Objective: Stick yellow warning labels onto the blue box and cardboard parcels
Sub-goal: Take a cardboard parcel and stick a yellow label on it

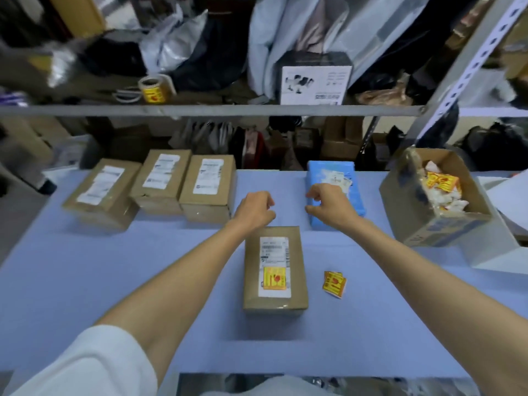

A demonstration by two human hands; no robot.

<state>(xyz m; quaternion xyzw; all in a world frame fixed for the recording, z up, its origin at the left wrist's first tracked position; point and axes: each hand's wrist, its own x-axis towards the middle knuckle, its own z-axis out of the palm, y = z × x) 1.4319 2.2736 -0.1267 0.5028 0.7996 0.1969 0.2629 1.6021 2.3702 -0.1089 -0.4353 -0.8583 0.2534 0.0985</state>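
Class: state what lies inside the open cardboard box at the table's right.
The open cardboard box holds yellow warning labels among white paper scraps; its bottom is covered.

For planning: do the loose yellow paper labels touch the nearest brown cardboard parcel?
Apart. Head view shows bare blue tabletop between the loose yellow labels and the nearest cardboard parcel.

Wears a loose plain white sleeve (94,364) on the left arm, soft fabric ending near the elbow, shows both forearms bare down to the bare left hand (253,208) and right hand (328,205), plus similar pale cloth (271,387) at the bottom edge.
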